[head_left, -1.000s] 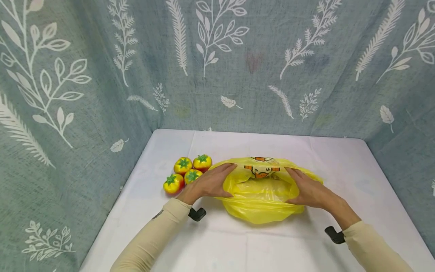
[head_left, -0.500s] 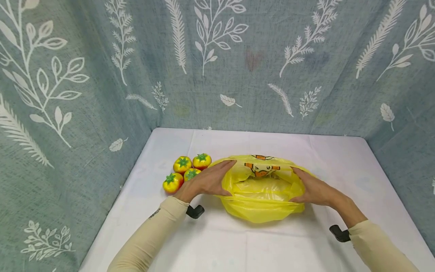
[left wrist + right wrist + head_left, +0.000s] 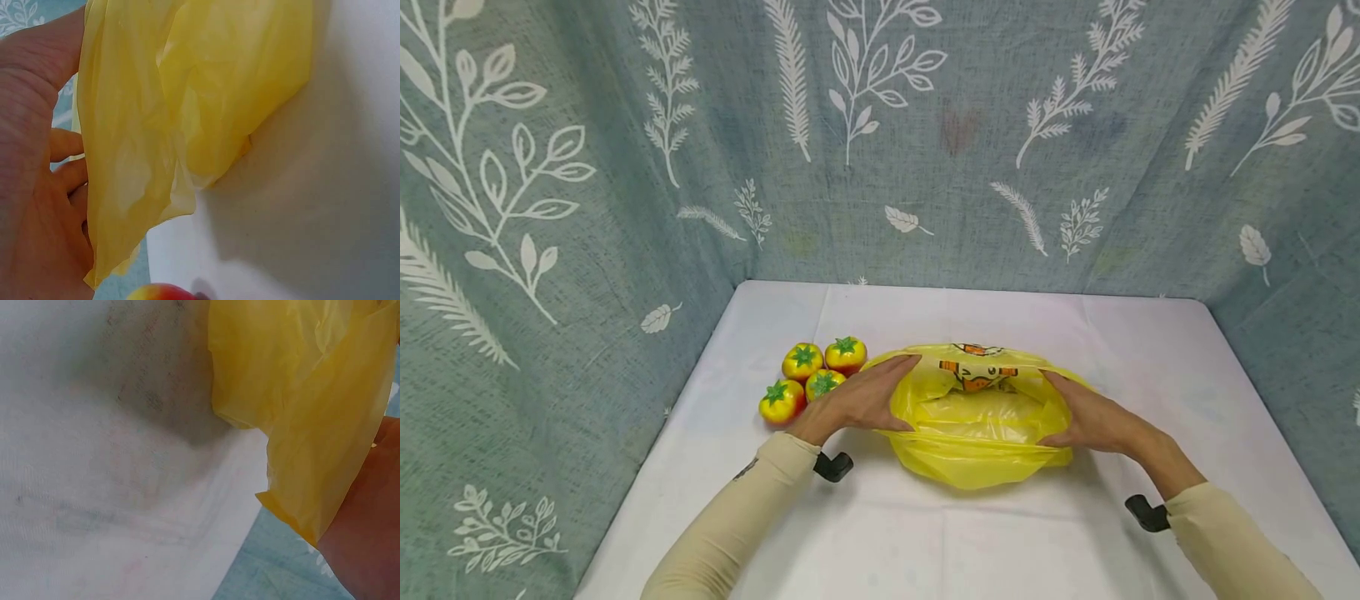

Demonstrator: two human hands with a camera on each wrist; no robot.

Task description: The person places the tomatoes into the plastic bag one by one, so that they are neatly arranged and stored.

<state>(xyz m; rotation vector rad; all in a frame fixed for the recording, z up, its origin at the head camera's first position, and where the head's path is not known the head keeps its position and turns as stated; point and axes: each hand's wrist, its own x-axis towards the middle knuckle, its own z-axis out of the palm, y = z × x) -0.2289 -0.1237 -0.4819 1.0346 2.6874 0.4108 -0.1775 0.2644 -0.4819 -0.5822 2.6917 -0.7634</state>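
Note:
A thin yellow plastic bag (image 3: 977,467) with an orange cartoon face printed on it stands on the white table, its mouth facing up and stretched wide. At its left side, my left hand (image 3: 861,400) has thumb and fingers spread against the mouth. My right hand (image 3: 1097,421) does the same at the right side. In the left wrist view, a hanging fold of the bag (image 3: 131,144) partly hides the left fingers. Another fold of the bag (image 3: 325,425) covers most of the right hand in the right wrist view. No separate object shows inside the bag.
Several shiny yellow-and-red, tomato-like fruits (image 3: 802,361) with green star-shaped tops sit clustered left of the bag, close to my left forearm. A white cloth covers the table (image 3: 943,550). Blue-green curtains (image 3: 925,167) with white leaf prints rise behind and at both sides.
My right hand has moved slightly right and the bag's mouth is stretched wider than a second ago. My left hand stays nearly in place, and the fruits have not moved.

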